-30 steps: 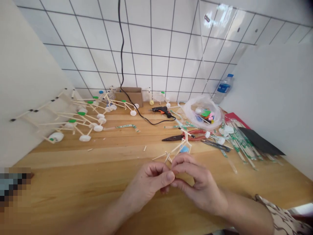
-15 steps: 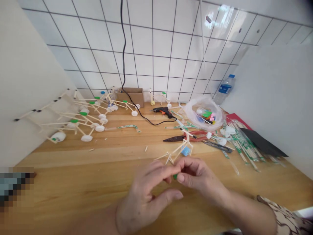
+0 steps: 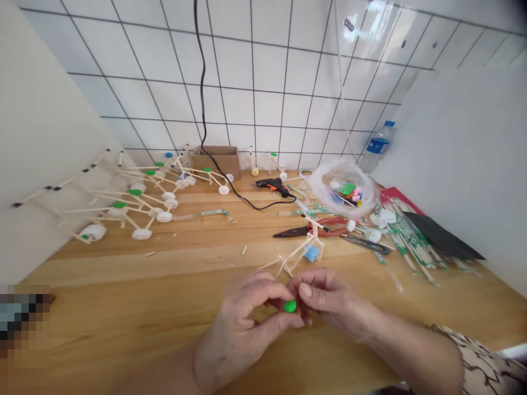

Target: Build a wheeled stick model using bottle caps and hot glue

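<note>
My left hand (image 3: 251, 318) pinches a small rounded lump of green clay (image 3: 290, 306) between thumb and forefinger, low in the middle of the view. Right beside it, my right hand (image 3: 329, 299) has its fingers curled and its thumb laid over them. Its fingertips lie against the left fingers and partly behind the lump, so what they hold is hidden. Just beyond both hands stands a small bicycle-like frame of thin wooden sticks (image 3: 297, 253) with black-tipped handlebars. A blue block (image 3: 312, 252) sits under it.
Several stick bicycles (image 3: 142, 233) with white wheels and green seats line the left. Behind are a cardboard box (image 3: 222, 162) and glue gun (image 3: 272, 186). Red-handled pliers (image 3: 294, 232), scissors (image 3: 368, 245), a plastic bag of coloured pieces (image 3: 317, 192) and wrapped sticks (image 3: 405, 236) lie rightward.
The green lump, mostly covered by my right fingers before, now shows between my left thumb and forefinger, which have closed together. My right thumb has lifted off it. The view has shifted slightly.
</note>
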The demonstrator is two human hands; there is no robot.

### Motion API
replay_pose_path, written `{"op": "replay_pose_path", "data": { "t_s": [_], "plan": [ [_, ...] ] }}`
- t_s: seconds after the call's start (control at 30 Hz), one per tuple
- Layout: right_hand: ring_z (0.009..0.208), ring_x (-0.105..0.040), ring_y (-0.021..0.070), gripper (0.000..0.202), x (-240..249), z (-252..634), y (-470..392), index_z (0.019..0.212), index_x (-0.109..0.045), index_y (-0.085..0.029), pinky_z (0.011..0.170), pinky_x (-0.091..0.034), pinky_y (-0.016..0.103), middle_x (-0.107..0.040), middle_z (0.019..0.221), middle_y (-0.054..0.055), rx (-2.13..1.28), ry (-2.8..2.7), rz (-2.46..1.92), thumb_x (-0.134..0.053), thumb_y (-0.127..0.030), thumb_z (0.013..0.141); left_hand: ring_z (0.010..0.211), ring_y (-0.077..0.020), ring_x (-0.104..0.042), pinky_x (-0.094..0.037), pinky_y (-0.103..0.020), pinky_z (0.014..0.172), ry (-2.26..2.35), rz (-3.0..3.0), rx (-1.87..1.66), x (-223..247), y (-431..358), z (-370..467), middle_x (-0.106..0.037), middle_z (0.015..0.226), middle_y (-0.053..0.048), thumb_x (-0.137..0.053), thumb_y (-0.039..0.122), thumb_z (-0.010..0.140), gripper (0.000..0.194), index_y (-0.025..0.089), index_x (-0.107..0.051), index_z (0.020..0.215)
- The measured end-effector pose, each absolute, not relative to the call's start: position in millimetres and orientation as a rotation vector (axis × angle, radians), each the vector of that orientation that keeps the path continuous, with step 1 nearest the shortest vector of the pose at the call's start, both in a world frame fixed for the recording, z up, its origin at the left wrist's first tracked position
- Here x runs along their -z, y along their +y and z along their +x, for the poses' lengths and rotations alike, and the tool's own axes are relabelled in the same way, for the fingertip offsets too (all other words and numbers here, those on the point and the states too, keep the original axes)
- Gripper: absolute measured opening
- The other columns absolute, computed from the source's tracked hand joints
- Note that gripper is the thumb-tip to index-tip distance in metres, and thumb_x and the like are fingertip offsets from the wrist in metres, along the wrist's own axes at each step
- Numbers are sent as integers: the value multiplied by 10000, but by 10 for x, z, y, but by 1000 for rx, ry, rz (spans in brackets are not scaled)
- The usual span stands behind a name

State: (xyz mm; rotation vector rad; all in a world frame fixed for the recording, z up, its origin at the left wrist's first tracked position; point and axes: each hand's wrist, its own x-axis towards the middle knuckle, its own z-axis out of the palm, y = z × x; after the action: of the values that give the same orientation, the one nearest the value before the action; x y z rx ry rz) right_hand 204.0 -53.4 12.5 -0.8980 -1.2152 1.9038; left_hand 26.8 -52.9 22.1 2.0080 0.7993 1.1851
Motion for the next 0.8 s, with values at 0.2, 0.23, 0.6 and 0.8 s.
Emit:
{"op": "replay_pose_path", "data": {
  "t_s": [0.2,0.23,0.6,0.8],
  "plan": [
    [537,-481,46,341,-112,2035,-549,790,-651,-114,500,-347,170,-602,670,2,-1986,-1143,-901,-730,-414,650,590,-103,-552,-436,-195,557,862,2058,-1161,-202,-524,285,-578,602,8,-706,230,693,150,149,-587,650],
    [539,-477,47,333,-111,2030,-551,786,-651,-117,501,-347,172,-603,676,0,-1985,-1140,-914,-738,-404,642,593,-106,-550,-435,-199,560,871,2069,-1145,-195,-526,288,-579,604,9,-704,234,694,155,153,-581,645],
    [519,-460,40,297,-120,2027,-533,700,-613,-122,494,-332,171,-608,657,-10,-1959,-1077,-985,-770,-357,605,691,-115,-574,-469,-207,646,811,2032,-1058,-211,-544,265,-628,732,-8,-660,133,714,131,159,-624,837],
    [563,-479,52,325,-118,2015,-527,753,-623,-115,491,-336,169,-608,713,16,-2000,-1087,-915,-746,-389,631,613,-94,-554,-457,-188,587,870,2046,-1107,-199,-517,271,-582,643,13,-644,141,735,32,161,-620,743]
  ]
}}
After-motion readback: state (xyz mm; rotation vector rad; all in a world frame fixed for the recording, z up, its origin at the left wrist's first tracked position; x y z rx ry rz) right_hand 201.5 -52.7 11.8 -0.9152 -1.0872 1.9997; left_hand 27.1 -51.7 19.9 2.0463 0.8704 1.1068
